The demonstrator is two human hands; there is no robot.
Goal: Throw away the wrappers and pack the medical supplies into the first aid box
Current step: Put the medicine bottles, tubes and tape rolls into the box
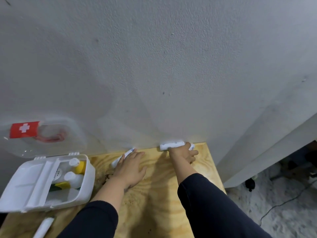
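The white first aid box (85,184) stands open at the table's left, with bottles (73,177) inside and its clear red-cross lid (51,134) leaning on the wall. My left hand (130,167) lies flat with fingers spread, its outer fingers on a white bandage roll (122,156) near the wall. My right hand (184,154) reaches to the table's far edge and closes around a long white bandage roll (172,145) against the wall. A second white roll end (191,147) sticks out beyond its fingers.
The wooden table (154,194) ends at the grey wall (154,66) ahead and drops off on the right to the floor (274,212) with a cable. Another white wrapped item (43,227) lies at the near left edge.
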